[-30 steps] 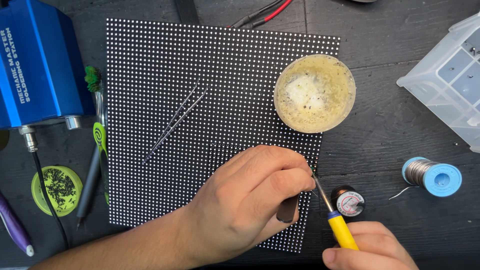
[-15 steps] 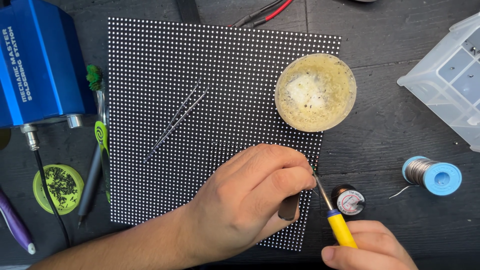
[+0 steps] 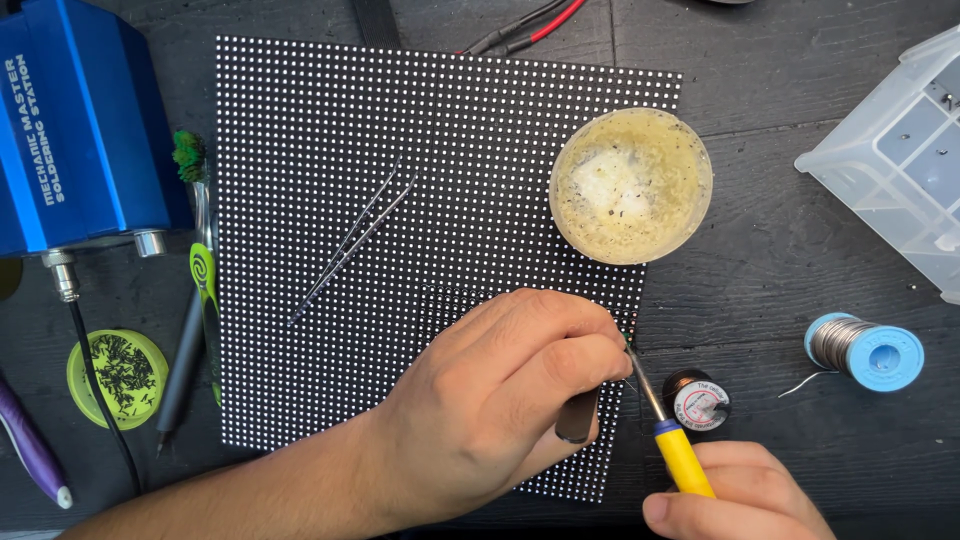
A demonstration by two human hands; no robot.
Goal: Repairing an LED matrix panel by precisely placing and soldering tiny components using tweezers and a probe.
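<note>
My left hand (image 3: 500,410) rests on the lower right part of a black LED dot-matrix panel (image 3: 330,130). Its fingers are closed on a dark metal tool (image 3: 578,425) that pokes out beneath them. My right hand (image 3: 740,495) at the bottom edge grips a yellow-handled soldering iron (image 3: 682,458). The iron's thin tip (image 3: 636,362) points up-left and meets my left fingertips at the panel's right edge. The spot under the fingertips is hidden.
A spare pair of tweezers (image 3: 355,240) and a round tub of yellowish flux (image 3: 630,185) lie on the panel. A blue soldering station (image 3: 80,130), green lid of scraps (image 3: 115,378) and pens sit left. A small wick reel (image 3: 698,400), solder spool (image 3: 865,352) and clear parts box (image 3: 890,150) sit right.
</note>
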